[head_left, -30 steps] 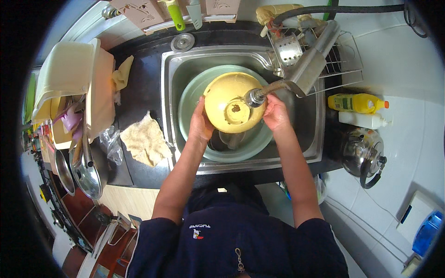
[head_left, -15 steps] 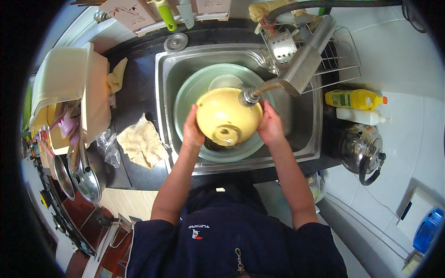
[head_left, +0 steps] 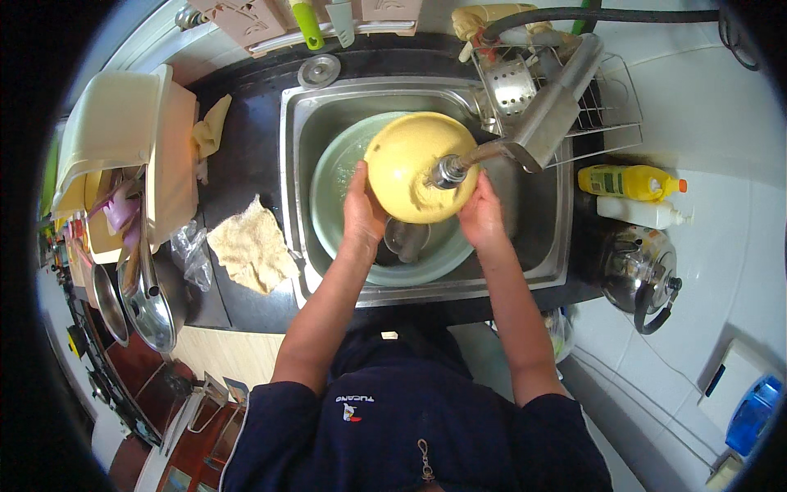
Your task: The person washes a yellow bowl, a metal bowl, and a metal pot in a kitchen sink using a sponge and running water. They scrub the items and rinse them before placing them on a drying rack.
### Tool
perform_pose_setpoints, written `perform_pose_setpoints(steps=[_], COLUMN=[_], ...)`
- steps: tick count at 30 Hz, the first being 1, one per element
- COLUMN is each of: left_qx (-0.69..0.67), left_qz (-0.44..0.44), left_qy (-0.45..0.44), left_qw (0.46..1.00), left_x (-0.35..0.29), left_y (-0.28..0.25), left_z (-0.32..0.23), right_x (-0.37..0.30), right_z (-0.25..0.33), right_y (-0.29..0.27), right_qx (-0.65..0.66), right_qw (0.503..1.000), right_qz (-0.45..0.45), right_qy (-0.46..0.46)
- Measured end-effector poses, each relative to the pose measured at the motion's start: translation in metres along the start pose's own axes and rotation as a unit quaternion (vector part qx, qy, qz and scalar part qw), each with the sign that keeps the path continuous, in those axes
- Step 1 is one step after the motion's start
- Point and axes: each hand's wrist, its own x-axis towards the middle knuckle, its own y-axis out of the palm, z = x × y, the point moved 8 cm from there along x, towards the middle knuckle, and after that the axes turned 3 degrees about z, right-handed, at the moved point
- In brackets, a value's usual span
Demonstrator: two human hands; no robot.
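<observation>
A yellow bowl (head_left: 406,152) is held between both hands beneath the tap (head_left: 450,171), and its round rim shows with water on its surface. My left hand (head_left: 362,215) grips the left side of the rim. On the opposite side, my right hand (head_left: 482,215) has its fingers closed round the bowl's edge. Below them a pale green basin (head_left: 328,184) with water in it sits in the steel sink (head_left: 537,197). Some small dishes (head_left: 407,238) lie in the basin near its front, partly hidden by the bowl.
A beige cloth (head_left: 252,246) lies on the dark counter to the left, by a cream container (head_left: 168,156) of utensils. At the right stand a yellow bottle (head_left: 627,181), a white bottle (head_left: 635,211) and a kettle (head_left: 635,266). A wire rack (head_left: 607,102) is behind the tap.
Both hands have moved the bowl slightly right and farther away, and turned it. Its foot ring, visible before, no longer shows, and more of the dishes in the basin can be seen.
</observation>
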Motion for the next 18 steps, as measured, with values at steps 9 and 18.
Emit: perform_pose_setpoints(steps=[9, 18], left_qx=[0.262, -0.007], left_qz=[0.097, 0.002], left_qy=[0.005, -0.063], left_qw=[0.960, 0.998], left_x=[-0.012, 0.042], left_y=[0.021, -0.009], left_z=[0.021, 0.005], right_x=[-0.014, -0.003], right_z=[-0.009, 0.020], right_y=[-0.061, 0.011], right_qx=[0.030, 0.061], right_qw=[0.989, 0.995], right_qz=[-0.130, 0.050], right_qy=[0.066, 0.055])
